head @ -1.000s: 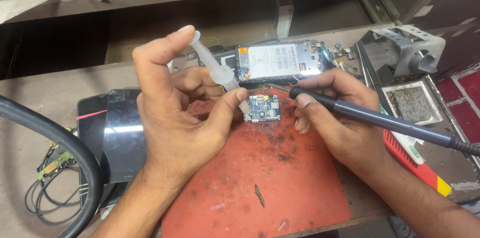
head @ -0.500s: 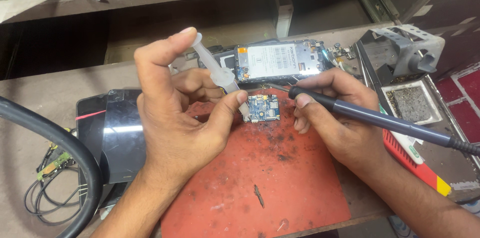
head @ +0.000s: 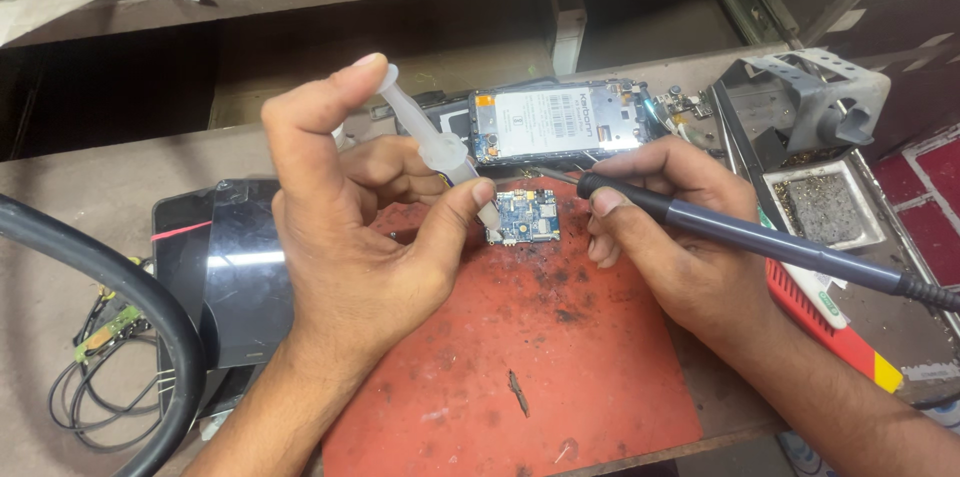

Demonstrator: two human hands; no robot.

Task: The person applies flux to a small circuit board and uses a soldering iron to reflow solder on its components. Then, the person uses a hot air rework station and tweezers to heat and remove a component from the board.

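Note:
My left hand (head: pixel 350 227) grips a small translucent syringe (head: pixel 432 142), thumb on the plunger, its tip down at the left edge of a small blue circuit board (head: pixel 528 217). The board lies on a stained red work mat (head: pixel 520 357). My right hand (head: pixel 665 227) holds a dark soldering iron (head: pixel 760 242) like a pen, its front end just right of the board and its tip hidden by my fingers.
An opened phone (head: pixel 560 122) lies behind the board. A soldering iron stand with a tip-cleaning tray (head: pixel 820 202) sits at right. A dark glass panel (head: pixel 235 267), a thick black hose (head: pixel 110 287) and thin wires (head: pixel 90 377) are at left. A shelf runs above.

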